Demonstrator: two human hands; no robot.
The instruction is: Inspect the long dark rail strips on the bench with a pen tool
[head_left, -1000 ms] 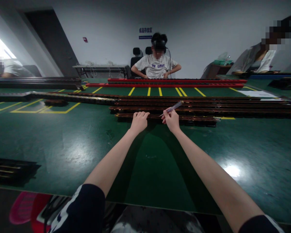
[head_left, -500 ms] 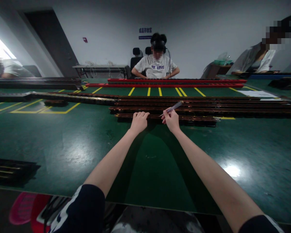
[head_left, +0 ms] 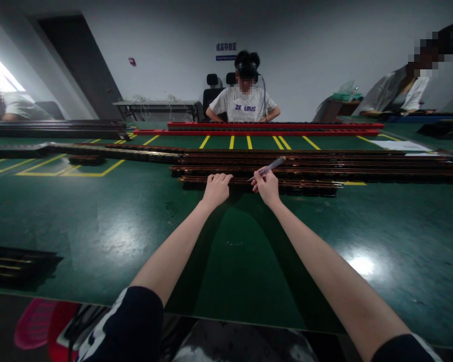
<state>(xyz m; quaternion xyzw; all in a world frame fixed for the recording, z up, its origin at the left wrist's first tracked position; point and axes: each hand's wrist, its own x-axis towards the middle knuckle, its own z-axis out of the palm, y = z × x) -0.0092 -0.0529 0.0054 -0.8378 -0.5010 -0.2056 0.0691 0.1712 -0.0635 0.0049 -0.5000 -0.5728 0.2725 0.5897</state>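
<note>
Several long dark strips with coppery edges lie side by side across the green table. My left hand rests at the near edge of the nearest strip, its fingers bent over it; whether it grips the strip is hard to make out. To its right, my right hand is closed around a clear-handled pointed tool, like a screwdriver. The tool slants, its thin tip pointing down left at the strips between my two hands.
Long red bars lie farther back, before a seated person. Dark bars lie at the far left, a black stack at the near left. Another person leans in at the right. White paper lies back right.
The seated person across the table has shifted slightly. My two hands and the tool show no visible movement.
</note>
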